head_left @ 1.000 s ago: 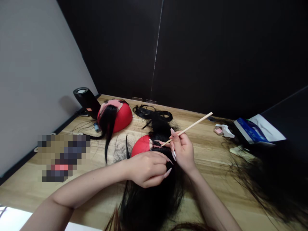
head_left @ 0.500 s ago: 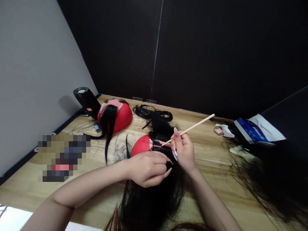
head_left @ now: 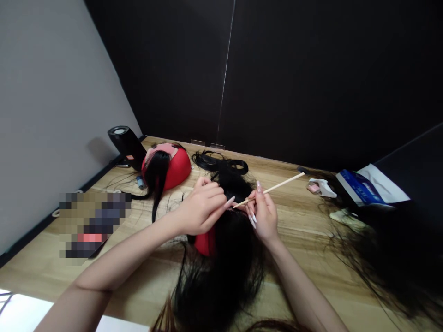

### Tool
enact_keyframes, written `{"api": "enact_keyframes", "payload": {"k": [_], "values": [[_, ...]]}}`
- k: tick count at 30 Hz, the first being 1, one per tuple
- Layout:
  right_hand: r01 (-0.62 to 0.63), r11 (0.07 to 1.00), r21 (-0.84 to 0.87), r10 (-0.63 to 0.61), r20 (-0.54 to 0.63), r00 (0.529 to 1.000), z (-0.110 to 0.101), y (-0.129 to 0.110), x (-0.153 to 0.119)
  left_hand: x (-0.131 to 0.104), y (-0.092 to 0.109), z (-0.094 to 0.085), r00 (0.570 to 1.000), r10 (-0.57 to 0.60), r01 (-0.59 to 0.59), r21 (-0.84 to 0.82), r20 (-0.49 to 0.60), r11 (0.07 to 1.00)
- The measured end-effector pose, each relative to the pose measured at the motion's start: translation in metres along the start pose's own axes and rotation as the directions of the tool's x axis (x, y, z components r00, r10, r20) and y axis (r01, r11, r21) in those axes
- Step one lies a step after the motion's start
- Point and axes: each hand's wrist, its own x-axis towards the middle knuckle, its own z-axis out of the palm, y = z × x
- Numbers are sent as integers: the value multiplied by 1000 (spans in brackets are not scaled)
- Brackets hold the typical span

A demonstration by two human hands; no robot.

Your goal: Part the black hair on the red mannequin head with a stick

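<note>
Tabletop [head_left: 304, 240], stick [head_left: 280, 185] in right fingers [head_left: 261, 198]

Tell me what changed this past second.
The left hand moved forward toward the tip of the wooden stick, covering the far side of the front red dome instead of the near side. The right hand kept its grip; the black speaker stayed put.

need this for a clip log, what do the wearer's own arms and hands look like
The left forearm and right forearm are bare, with no sleeve, watch or bracelet showing. The left hand and right hand wear no gloves. Both have long, tapered nails in pale pink to whitish tones; finer nail details are too small to tell.
</note>
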Motion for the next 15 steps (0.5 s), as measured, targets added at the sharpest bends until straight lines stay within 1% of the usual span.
{"api": "enact_keyframes", "payload": {"k": [2,5,7,9,15], "values": [[-6,1000,4,6,-2,1000,-1,1,1,3,-4,5,1000,18,-21,140,24,990],[-26,999,37,26,-2,1000,-2,2,1,7,-7,17,992,92,-111,246,85,963],[-38,997,69,38,4,999,-3,3,1,9,-7,23,986,121,-150,282,119,947],[-44,995,88,44,9,999,-3,4,2,10,-7,25,982,129,-165,307,136,937],[-44,995,90,44,6,999,-3,4,2,10,-7,21,976,94,-155,325,197,933]]}}
